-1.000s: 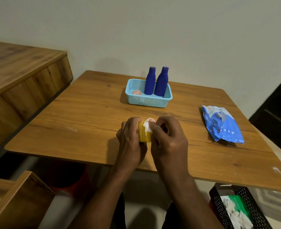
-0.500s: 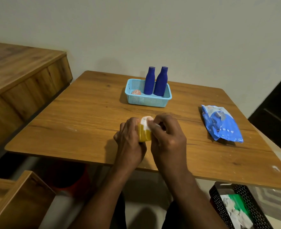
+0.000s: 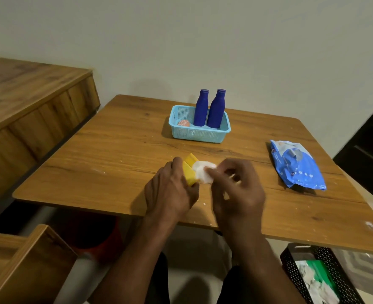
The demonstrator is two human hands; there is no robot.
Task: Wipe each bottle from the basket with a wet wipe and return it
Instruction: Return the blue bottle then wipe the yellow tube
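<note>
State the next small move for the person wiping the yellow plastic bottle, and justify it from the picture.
Probably keep rubbing: the right hand pinches the white wet wipe against the yellow plastic bottle, gripped by the left hand above the wooden table. Return it to the light-blue plastic basket afterwards.

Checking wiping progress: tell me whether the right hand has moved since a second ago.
Yes. The right hand slid right, toward the wipes pack, off the yellow bottle.
</note>
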